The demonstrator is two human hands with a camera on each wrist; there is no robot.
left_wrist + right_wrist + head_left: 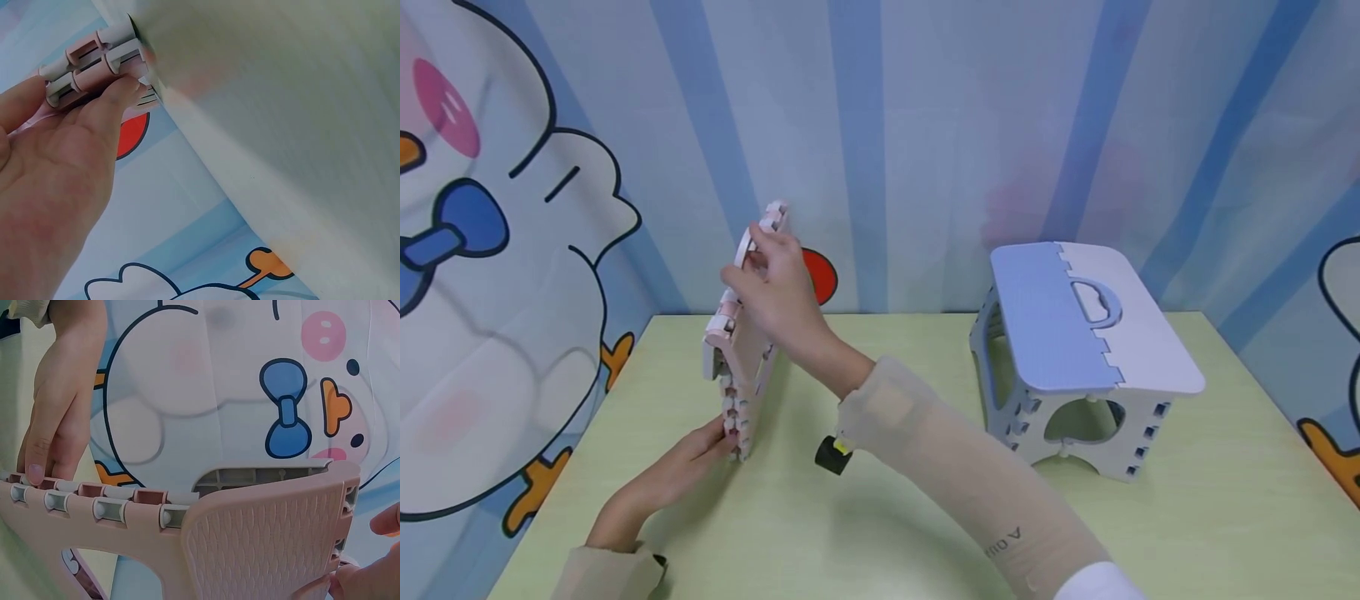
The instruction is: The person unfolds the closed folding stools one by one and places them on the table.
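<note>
A pink and white folding stool (749,357) stands folded on its edge at the left of the table. Near its top, my right hand (784,293) pinches the handle between thumb and fingers. Low on its near side, my left hand (677,471) grips the hinged edge. Up close in the left wrist view, the thumb and fingers of the left hand (65,165) lie on either side of the pink and white hinge knuckles. The right wrist view shows the stool's textured pink panel (262,540), with part of the right hand (369,578) at the frame's edge.
On the right of the pale green table (880,500) stands a blue and white folding stool (1041,333), unfolded on its legs. Behind the table hangs a striped blue backdrop (917,158) with cartoon figures. A black device (832,456) hangs from the right wrist.
</note>
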